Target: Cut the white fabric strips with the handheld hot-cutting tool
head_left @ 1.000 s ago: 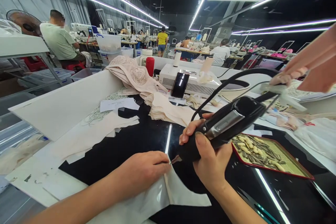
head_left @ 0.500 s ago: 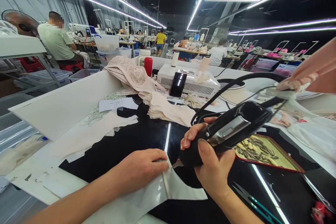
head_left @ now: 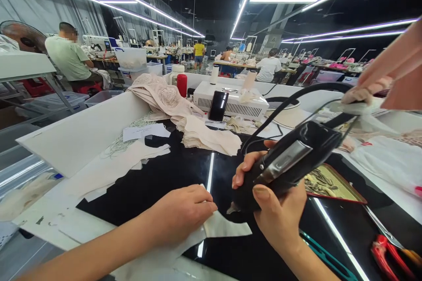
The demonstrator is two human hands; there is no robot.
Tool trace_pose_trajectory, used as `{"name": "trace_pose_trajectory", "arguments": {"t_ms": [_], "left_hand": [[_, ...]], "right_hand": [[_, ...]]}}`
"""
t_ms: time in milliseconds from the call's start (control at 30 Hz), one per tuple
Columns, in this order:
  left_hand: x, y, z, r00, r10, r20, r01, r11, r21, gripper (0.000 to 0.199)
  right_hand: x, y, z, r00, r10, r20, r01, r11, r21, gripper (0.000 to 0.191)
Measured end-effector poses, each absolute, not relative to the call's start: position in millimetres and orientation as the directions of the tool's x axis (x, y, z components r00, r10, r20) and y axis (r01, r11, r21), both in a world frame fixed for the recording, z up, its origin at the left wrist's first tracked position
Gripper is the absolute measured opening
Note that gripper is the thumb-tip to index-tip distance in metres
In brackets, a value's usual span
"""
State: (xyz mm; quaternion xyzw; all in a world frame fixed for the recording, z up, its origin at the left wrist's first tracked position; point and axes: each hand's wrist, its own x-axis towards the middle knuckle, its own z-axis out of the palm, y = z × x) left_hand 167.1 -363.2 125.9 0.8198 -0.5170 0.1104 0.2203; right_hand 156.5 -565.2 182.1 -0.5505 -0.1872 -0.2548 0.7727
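My left hand (head_left: pixel 184 210) is closed on the edge of a pale fabric piece (head_left: pixel 226 227) over the glossy black table surface (head_left: pixel 158 184). Wrapped around a black handheld tool (head_left: pixel 283 162) with a metal plate on its side is my right hand (head_left: pixel 277 206). The tool tilts up to the right, its small metal tip just right of the fabric and apart from it. A black cable runs from its upper end, where pale cloth is tied.
Behind lie stacked beige fabric (head_left: pixel 211 136), a phone (head_left: pixel 218 105), a white vented box (head_left: pixel 244 106) and a red bottle (head_left: pixel 181 85). At the right are a seed tray (head_left: pixel 346 185), red-handled scissors (head_left: pixel 384 257) and a teal tool (head_left: pixel 326 257). People sit or stand farther back.
My right hand and the black tool have moved slightly right, and the tip is farther from the fabric. My left fingers have gathered the fabric edge, and the red-handled scissors show more fully.
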Motion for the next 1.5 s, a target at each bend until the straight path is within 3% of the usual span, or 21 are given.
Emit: {"name": "trace_pose_trajectory", "arguments": {"t_ms": [167, 567, 1000, 1333, 1500], "left_hand": [[156.4, -369.7, 121.0, 0.467, -0.795, 0.388, -0.883, -0.394, 0.254, 0.011], [149.8, -364.6, 117.4, 0.472, -0.782, 0.408, -0.882, -0.423, 0.208, 0.021], [148.5, -363.2, 116.2, 0.46, -0.785, 0.415, -0.887, -0.432, 0.166, 0.025], [137.3, -382.1, 118.4, 0.486, -0.764, 0.424, -0.874, -0.412, 0.259, 0.026], [128.9, -396.9, 117.4, 0.538, -0.722, 0.435, -0.842, -0.484, 0.238, 0.023]], "right_hand": [[150.7, -563.4, 182.5, 0.819, -0.204, 0.537, 0.571, 0.186, -0.8, 0.042], [158.1, -550.6, 172.6, 0.799, -0.182, 0.573, 0.599, 0.321, -0.734, 0.039], [159.6, -556.0, 171.5, 0.81, -0.163, 0.563, 0.586, 0.264, -0.766, 0.034], [136.0, -589.0, 171.9, 0.796, -0.239, 0.556, 0.6, 0.189, -0.777, 0.036], [127.4, -592.7, 166.7, 0.796, -0.229, 0.561, 0.602, 0.195, -0.774, 0.038]]}}
